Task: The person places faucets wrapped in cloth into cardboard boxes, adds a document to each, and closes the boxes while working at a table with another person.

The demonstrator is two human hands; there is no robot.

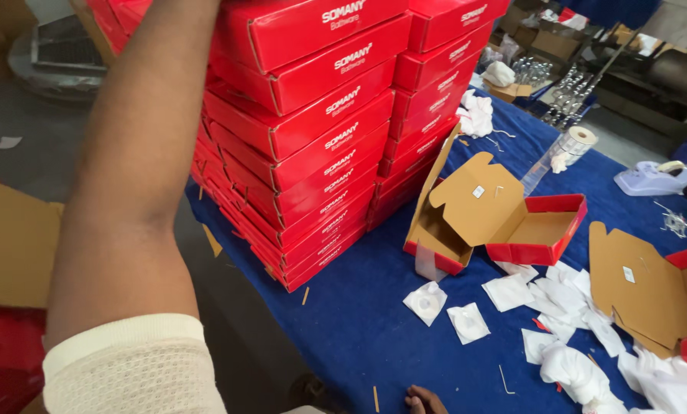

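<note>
Reaching arm: left forearm [136,176] rises beside stacked glossy red cardboard boxes [313,130].
Boxes: flat, lidded, white-lettered.
Fingers: out of frame, perhaps touching; grip unknowable.

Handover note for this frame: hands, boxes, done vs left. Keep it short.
Left arm is raised along the left side of the stacked red boxes; the hand itself is cut off by the top edge, so its grip cannot be told. Right hand: only fingertips show at the bottom edge, on the blue table cover, holding nothing visible.
Done: two tall stacks of closed red boxes stand on the table.
Left: two open boxes and lie unfilled, with loose white pouches scattered in front of them. A tape dispenser sits at the far right.
</note>
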